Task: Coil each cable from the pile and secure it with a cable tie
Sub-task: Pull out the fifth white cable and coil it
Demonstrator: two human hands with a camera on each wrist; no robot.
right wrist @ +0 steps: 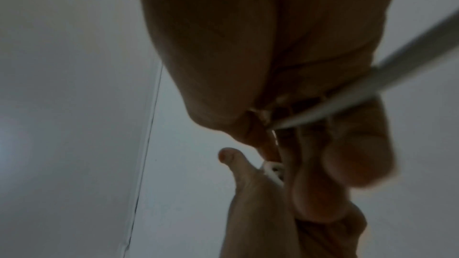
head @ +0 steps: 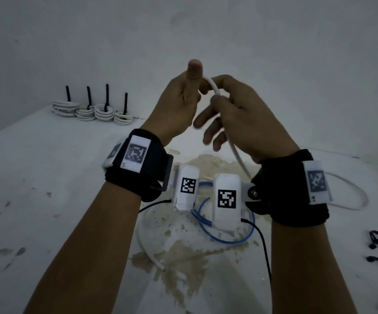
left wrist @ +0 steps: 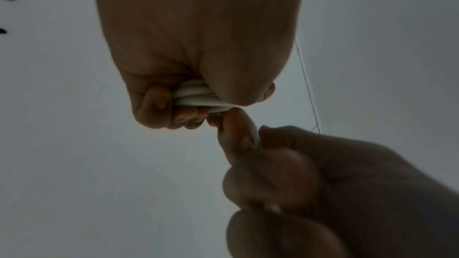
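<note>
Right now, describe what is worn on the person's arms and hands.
Both forearms are bare, no sleeves. Each wrist wears a black strap with a white tag printed with a square code. A white box with a black-and-white marker hangs under each wrist, trailing a thin black wire. The hands are bare.

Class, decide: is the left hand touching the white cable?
Touching. The left wrist view shows the left hand with fingers curled round several loops of the white cable, pressed against the palm.

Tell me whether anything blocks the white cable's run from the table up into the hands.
Nothing visible does. The white cable rises freely from the table into the right hand, which feeds it to loops gripped in the left hand.
</note>
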